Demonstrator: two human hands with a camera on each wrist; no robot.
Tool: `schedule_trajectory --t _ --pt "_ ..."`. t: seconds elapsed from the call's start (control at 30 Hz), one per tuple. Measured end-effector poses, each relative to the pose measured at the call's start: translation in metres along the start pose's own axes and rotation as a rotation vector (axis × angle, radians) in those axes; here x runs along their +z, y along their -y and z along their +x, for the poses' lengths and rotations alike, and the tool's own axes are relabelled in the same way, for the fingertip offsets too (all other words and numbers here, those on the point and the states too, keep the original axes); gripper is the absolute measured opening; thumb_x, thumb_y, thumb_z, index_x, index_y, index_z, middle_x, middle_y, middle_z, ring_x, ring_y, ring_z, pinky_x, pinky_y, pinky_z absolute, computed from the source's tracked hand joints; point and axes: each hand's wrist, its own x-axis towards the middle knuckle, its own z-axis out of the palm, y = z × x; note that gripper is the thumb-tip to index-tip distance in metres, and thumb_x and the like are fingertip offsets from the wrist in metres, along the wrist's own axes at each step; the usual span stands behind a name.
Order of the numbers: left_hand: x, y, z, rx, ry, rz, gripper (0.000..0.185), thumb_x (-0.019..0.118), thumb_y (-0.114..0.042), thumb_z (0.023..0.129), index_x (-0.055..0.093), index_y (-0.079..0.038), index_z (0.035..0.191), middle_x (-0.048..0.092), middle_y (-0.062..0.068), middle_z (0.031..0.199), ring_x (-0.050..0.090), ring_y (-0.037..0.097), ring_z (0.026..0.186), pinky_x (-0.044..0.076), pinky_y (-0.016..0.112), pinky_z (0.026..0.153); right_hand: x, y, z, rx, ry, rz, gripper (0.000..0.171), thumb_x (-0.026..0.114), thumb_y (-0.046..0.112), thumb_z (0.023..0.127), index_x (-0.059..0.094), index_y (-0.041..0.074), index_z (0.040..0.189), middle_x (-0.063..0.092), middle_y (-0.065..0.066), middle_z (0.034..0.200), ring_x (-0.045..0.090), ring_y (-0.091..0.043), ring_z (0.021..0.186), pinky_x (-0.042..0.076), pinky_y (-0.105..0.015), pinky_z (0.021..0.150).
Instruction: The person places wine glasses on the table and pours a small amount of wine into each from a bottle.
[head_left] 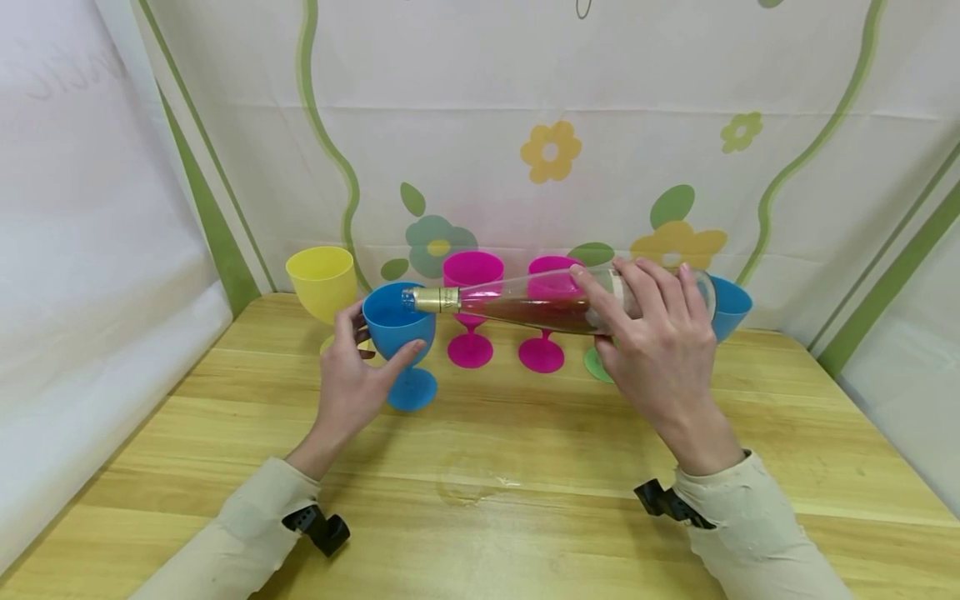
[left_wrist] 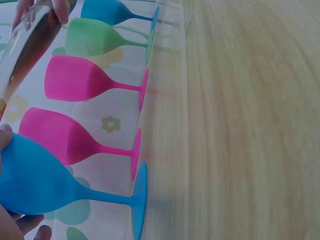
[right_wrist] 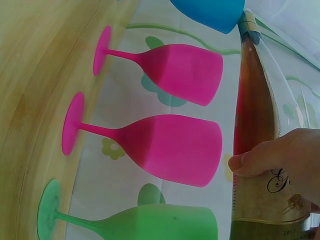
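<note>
Two hands at work over a wooden table (head_left: 525, 433). My left hand (head_left: 352, 379) curls round the bowl of a blue goblet (head_left: 397, 329), steadying it. My right hand (head_left: 660, 333) wraps the body of a clear bottle (head_left: 525, 304), laid almost level, its gold-foiled mouth at the goblet's rim. I judge the pour is just starting; next the bottle needs tipping slowly. Beyond my grip stand two pink goblets (head_left: 472, 275), a green goblet (left_wrist: 92, 37) and a yellow goblet (head_left: 321, 279). The bottle's label (right_wrist: 280, 182) shows a curly initial and "2017"; nothing else is readable.

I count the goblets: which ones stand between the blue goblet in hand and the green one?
Two pink goblets, seen in all three views.
</note>
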Motion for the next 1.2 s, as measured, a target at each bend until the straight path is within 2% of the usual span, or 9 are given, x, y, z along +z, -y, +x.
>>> schedule_trajectory --t 0.23,0.57,0.8,1.03,1.2 --pt "0.0011 -0.0009 0.0002 0.009 -0.007 -0.005 0.084 0.085 -0.032 0.092 0.037 -0.005 0.155 0.06 0.017 0.147 0.059 0.036 0.131 0.053 0.055 0.096 -0.0011 -0.0011 0.0008 -0.006 -0.015 -0.014 0.07 0.083 0.009 0.078 0.067 0.03 0.143 0.071 -0.018 0.132 0.065 -0.042 0.124 0.046 -0.068 0.114" --pt "0.0021 0.0 0.0006 0.003 -0.008 0.001 0.083 0.084 -0.034 0.093 0.038 -0.005 0.155 0.06 0.016 0.148 0.06 0.036 0.132 0.053 0.057 0.097 -0.0034 -0.001 0.0019 -0.033 -0.063 -0.027 0.07 0.078 0.005 0.079 0.067 0.031 0.143 0.071 -0.018 0.132 0.066 -0.041 0.122 0.048 -0.065 0.106" --pt "0.0019 -0.0004 -0.0002 0.0 -0.008 0.0 0.083 0.084 -0.034 0.092 0.038 -0.004 0.154 0.06 0.016 0.148 0.059 0.036 0.132 0.052 0.058 0.097 -0.0051 -0.0006 0.0031 -0.038 -0.06 -0.033 0.07 0.076 0.005 0.081 0.066 0.032 0.145 0.071 -0.018 0.133 0.065 -0.041 0.123 0.048 -0.065 0.107" --pt "0.0013 -0.0001 -0.0022 -0.008 -0.009 0.003 0.083 0.084 -0.034 0.092 0.038 -0.004 0.154 0.059 0.017 0.149 0.059 0.036 0.132 0.052 0.053 0.096 -0.0056 0.0001 0.003 -0.046 -0.058 -0.037 0.07 0.077 0.005 0.081 0.066 0.031 0.145 0.071 -0.019 0.133 0.065 -0.042 0.123 0.048 -0.065 0.107" --pt "0.0013 0.0007 -0.0037 -0.007 -0.012 0.004 0.082 0.084 -0.033 0.092 0.038 -0.004 0.154 0.059 0.017 0.148 0.059 0.036 0.132 0.052 0.057 0.096 -0.006 0.0011 0.0025 -0.05 -0.051 -0.039 0.069 0.076 0.005 0.083 0.066 0.031 0.146 0.07 -0.019 0.133 0.065 -0.042 0.123 0.047 -0.065 0.107"
